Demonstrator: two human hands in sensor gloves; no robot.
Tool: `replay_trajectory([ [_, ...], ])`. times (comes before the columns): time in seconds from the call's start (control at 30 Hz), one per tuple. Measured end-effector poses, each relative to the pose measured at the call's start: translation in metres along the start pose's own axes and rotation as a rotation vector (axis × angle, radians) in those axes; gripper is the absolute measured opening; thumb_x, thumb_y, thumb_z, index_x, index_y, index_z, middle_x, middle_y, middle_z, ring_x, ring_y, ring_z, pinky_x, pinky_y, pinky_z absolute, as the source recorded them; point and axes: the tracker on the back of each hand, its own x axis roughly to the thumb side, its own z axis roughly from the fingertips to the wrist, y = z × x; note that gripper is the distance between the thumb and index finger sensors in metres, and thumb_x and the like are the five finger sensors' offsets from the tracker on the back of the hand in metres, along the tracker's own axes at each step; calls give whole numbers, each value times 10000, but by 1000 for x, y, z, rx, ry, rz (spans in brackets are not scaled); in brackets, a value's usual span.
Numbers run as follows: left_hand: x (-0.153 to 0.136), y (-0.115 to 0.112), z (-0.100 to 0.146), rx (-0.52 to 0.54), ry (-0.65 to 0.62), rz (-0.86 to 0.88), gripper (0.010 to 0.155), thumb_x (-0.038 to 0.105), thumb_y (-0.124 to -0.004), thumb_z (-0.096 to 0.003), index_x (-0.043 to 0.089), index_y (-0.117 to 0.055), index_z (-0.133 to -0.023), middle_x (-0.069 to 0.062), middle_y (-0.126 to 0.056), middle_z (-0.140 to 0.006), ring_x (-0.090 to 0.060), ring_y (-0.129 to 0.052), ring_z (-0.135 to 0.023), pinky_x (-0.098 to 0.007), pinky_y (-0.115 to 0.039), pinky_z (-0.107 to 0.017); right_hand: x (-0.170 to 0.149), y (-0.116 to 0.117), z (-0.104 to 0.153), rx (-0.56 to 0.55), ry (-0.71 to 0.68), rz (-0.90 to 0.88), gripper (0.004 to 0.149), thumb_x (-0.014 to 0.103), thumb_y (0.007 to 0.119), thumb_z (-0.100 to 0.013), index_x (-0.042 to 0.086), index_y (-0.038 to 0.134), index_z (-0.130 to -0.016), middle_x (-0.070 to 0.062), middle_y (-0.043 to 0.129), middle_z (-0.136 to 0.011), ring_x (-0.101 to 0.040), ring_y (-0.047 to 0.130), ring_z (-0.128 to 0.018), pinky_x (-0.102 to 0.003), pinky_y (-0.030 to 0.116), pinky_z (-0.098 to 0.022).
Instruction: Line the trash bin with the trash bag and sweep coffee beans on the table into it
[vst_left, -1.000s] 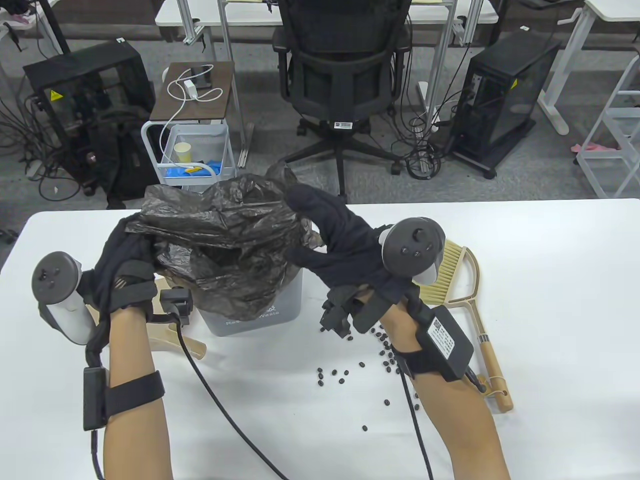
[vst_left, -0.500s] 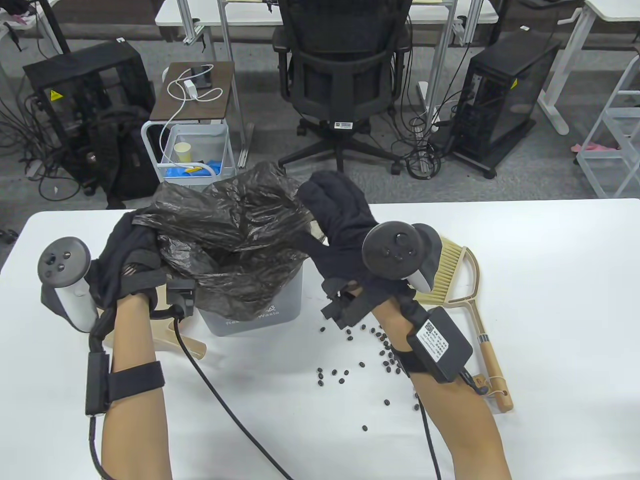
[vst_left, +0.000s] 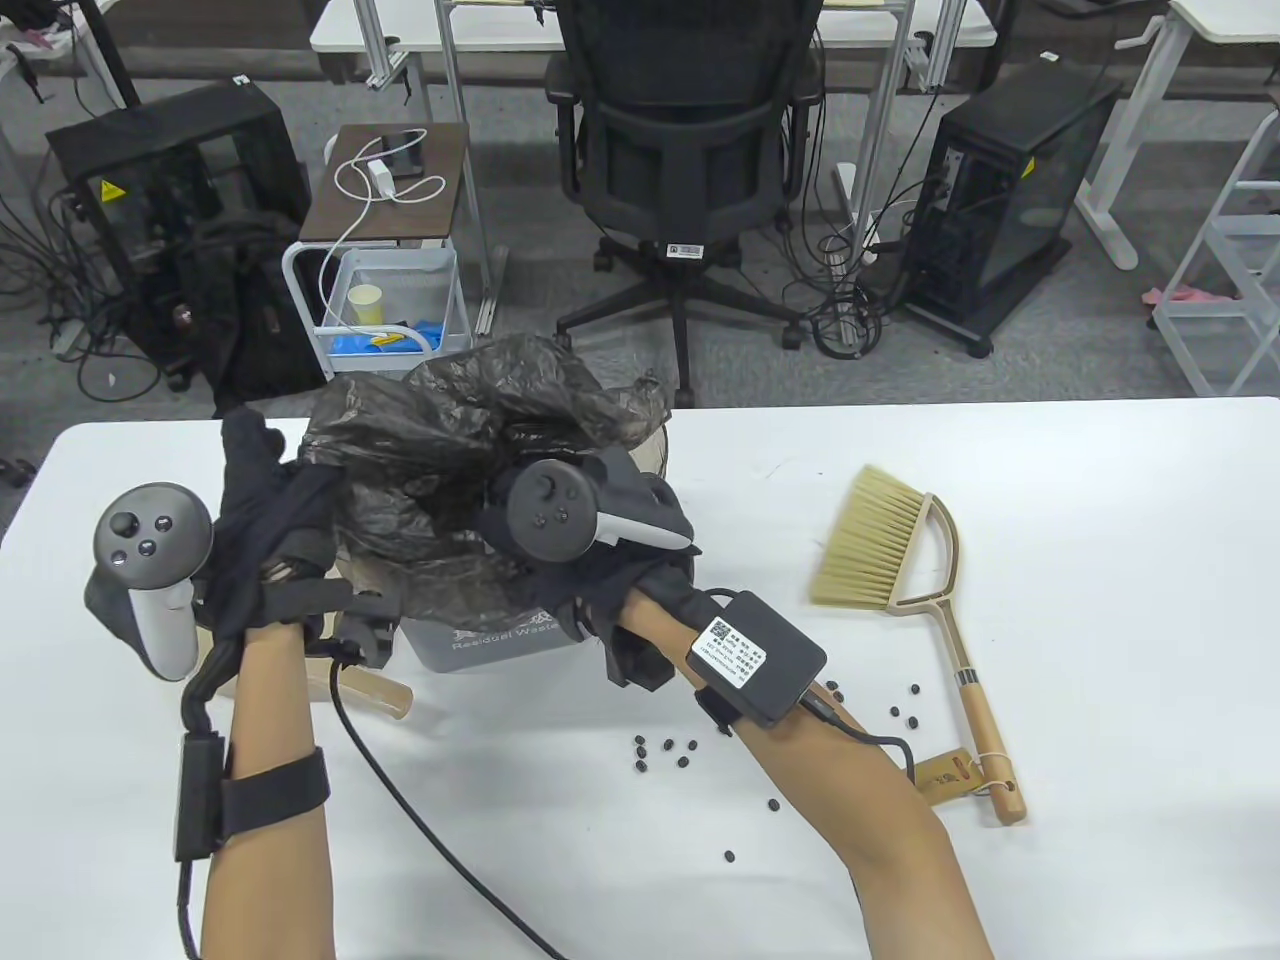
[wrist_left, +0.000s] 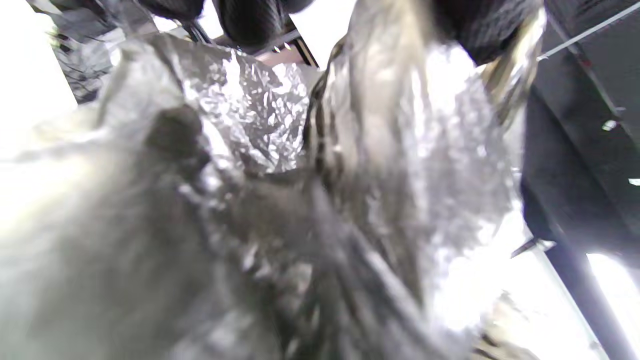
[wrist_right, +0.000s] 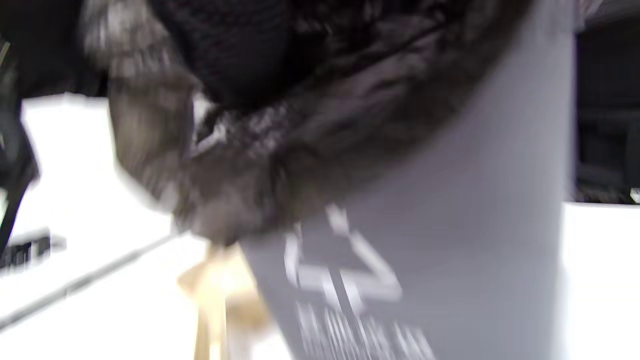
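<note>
The grey bin (vst_left: 520, 640) stood on the white table (vst_left: 1100, 600), near its left-centre, with the black bag (vst_left: 440, 450) bunched over its mouth and hanging down its front wall. The left hand (vst_left: 265, 530) gripped the bag's left edge, fingers curled into the film; in the left wrist view the bag (wrist_left: 300, 200) filled the frame beneath the fingertips (wrist_left: 250, 20). The right hand (vst_left: 600, 560) lay over the bin's top, palm down on the bag; whether its fingers were curled or straight could not be told. The right wrist view, blurred, showed the bag (wrist_right: 300, 130) draped over the bin (wrist_right: 475, 225). Beans (vst_left: 665, 752) lay scattered on the table in front of the bin and under the right forearm. The brush (vst_left: 900, 560) lay to the right, well apart from the bin.
</note>
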Motion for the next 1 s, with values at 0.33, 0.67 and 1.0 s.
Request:
replay_trajectory([
  [0.33, 43, 7, 66, 182, -353, -173, 835, 517, -810, -582, 183, -335, -1182, -124, -386, -1269, -442, -535, -1119, -636, -533, -769, -14, -52, -9, -316, 232, -316, 406, 280, 727, -493, 259, 686, -897, -110, 810, -943, -400, 857, -810, -561, 675, -621],
  [0.67, 34, -44, 65, -106, -390, -363, 588, 588, -738, -594, 194, -746, -1030, -98, -833, -1064, -351, -865, -903, -604, -644, -708, -37, -69, -11, -428, 327, -467, 414, 309, 692, -512, 259, 654, -921, -43, 940, -774, -280, 1014, -617, -458, 820, -492],
  [1.0, 56, -87, 11, -232, -157, -597, 685, 497, -836, -571, 227, -565, -1139, -67, -595, -1236, -382, -528, -1150, -675, -382, -832, -18, -52, -14, -259, 25, -736, 417, 310, 677, -514, 284, 668, -931, -93, 851, -904, -392, 868, -790, -555, 670, -617],
])
